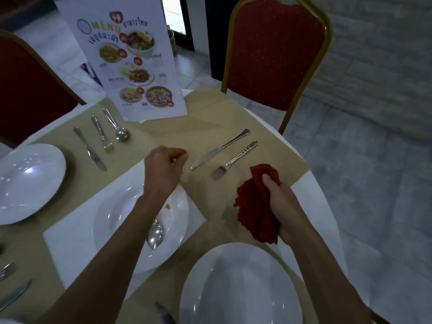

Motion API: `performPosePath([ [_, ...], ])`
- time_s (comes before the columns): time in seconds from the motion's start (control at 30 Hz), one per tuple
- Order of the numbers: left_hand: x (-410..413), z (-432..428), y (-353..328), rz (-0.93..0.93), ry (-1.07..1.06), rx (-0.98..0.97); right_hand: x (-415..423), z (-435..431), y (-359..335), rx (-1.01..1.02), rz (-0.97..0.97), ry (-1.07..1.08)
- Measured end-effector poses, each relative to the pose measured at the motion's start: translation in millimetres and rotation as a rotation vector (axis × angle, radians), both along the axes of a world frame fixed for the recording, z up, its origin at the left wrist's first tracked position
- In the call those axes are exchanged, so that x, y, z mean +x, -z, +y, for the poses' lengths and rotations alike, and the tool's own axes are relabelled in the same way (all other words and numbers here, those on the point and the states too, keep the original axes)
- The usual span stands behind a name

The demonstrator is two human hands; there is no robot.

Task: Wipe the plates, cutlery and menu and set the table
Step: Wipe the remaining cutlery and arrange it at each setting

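We are clenching our right hand (286,206) on the red cloth (254,206) over the counter (268,141); our left hand (163,169), curled closed, is hovering above the dirty plate (177,220) holding a spoon (155,233).

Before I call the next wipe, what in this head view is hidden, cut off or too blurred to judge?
- Left hand: something orange at the fingertips, blurred; unidentifiable.
- Spoon in the centre plate: handle hidden under the left forearm.
- Cutlery at the left edge: cut off by the frame.
- Dark utensil at the bottom edge: cut off, type unclear.
- Menu: small print unreadable.
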State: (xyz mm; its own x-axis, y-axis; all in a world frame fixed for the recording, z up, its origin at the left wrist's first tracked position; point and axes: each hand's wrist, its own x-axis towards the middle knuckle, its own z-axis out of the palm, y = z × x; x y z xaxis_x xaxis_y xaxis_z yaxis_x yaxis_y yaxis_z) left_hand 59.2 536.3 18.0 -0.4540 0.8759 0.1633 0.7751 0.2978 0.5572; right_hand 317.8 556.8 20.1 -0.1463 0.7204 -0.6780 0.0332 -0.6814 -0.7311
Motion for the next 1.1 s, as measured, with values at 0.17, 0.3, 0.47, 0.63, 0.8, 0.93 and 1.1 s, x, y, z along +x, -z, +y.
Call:
performPosePath([
  [0.17, -36, -92, -4, -0.078, -0.310, -0.213, -16, -32, -10, 0.008, 0.085, -0.082],
  [0.3, -32, -110, 7, -0.067, -0.278, -0.453, -39, -64, -29, 0.000, 0.128, -0.126],
  [0.47, -25, -106, 6, -0.138, -0.267, -0.502, -48, -105, -56, 0.018, 0.137, -0.172],
  [0.63, -36, -120, -10, -0.398, -0.272, -0.452, -35, -137, -65, -0.026, 0.233, -0.057],
  [0.8, -34, -169, -75, -0.881, -0.209, -0.255, -26, -171, -68, -0.063, 0.363, 0.080],
  [0.93, -13, -223, -112, -1.157, -0.085, -0.192, -44, -220, -85, -0.139, 0.487, 0.034],
  [1.1, 8, -280, -114, -1.086, -0.059, -0.239, -98, -300, -107, -0.107, 0.368, -0.278],
])
